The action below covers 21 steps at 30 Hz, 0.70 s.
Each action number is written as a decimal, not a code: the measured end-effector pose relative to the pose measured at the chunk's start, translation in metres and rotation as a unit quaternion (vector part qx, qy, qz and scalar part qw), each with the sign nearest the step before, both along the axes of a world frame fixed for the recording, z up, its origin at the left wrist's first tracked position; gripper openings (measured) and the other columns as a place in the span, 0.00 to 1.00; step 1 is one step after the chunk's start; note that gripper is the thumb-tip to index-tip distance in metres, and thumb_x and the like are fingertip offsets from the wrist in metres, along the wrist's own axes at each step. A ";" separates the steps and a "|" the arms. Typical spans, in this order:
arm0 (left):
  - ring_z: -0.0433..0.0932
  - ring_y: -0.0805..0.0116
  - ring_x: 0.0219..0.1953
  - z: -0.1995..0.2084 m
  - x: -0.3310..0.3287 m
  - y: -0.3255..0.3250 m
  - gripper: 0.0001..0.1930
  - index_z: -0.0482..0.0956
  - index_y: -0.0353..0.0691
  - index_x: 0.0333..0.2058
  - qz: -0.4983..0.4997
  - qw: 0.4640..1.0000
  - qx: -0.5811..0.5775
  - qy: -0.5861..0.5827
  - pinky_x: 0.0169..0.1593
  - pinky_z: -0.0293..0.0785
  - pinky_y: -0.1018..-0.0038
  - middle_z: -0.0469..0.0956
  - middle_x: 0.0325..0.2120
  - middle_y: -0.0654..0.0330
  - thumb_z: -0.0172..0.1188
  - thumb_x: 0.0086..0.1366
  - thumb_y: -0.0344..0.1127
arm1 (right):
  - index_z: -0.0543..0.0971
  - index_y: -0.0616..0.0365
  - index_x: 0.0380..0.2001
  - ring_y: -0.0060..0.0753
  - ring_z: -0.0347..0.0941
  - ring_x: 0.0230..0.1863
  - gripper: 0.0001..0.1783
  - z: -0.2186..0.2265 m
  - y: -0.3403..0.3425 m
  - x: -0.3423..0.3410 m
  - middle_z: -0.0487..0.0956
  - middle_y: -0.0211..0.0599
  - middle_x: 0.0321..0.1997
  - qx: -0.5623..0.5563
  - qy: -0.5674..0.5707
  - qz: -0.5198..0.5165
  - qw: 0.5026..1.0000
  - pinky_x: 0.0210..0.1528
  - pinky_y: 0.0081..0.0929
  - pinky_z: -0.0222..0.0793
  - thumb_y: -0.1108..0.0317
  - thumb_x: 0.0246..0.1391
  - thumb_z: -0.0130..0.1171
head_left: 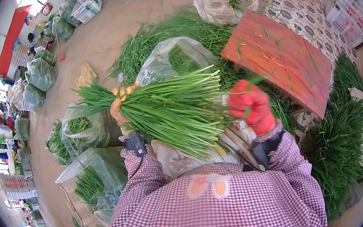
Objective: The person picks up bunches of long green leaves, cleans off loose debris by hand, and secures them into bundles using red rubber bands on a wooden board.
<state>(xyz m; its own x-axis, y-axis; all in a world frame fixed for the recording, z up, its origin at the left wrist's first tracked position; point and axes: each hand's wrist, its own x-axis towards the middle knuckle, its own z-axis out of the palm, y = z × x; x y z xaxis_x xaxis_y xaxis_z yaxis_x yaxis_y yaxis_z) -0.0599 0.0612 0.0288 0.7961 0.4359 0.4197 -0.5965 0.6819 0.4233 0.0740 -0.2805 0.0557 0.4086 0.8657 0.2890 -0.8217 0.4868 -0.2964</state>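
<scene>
My left hand (119, 106), in a pale glove with orange-yellow fingers, is wrapped round a thick bunch of garlic chives (176, 109). The bunch lies sideways over my lap, its pale cut ends to the right and its leafy tips beyond my left hand. Just right of the cut ends is my right hand (251, 107) in a red glove, fingers curled in and somewhat blurred. Stray green blades show around it; what it grips, if anything, is unclear. Behind the bunch a clear plastic bag (169, 47) rests on a heap of loose chives (137, 51).
A red-brown wooden board (281, 60) stands tilted at the right, with scattered blades on it. More chives (340, 148) are piled at the lower right. Plastic bags of chives (86, 129) stand to my left. Several filled bags (40, 74) line the far left wall.
</scene>
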 end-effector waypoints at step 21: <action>0.72 0.65 0.43 0.008 0.006 -0.012 0.12 0.68 0.45 0.41 0.036 0.998 -0.022 0.053 0.69 0.53 0.51 0.70 0.27 0.66 0.57 0.58 0.29 | 0.82 0.50 0.30 0.38 0.75 0.37 0.06 0.015 0.055 0.000 0.78 0.32 0.30 -0.106 -0.727 -0.389 0.556 0.42 0.33 0.71 0.68 0.45 0.62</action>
<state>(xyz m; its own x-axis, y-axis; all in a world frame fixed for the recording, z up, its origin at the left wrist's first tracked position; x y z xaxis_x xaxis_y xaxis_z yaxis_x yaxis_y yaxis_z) -0.0537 0.0493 0.0369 0.8009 0.5095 0.3146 -0.5983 0.6587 0.4563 0.0742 -0.2256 0.0707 0.1515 0.6676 0.7290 0.7962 0.3546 -0.4902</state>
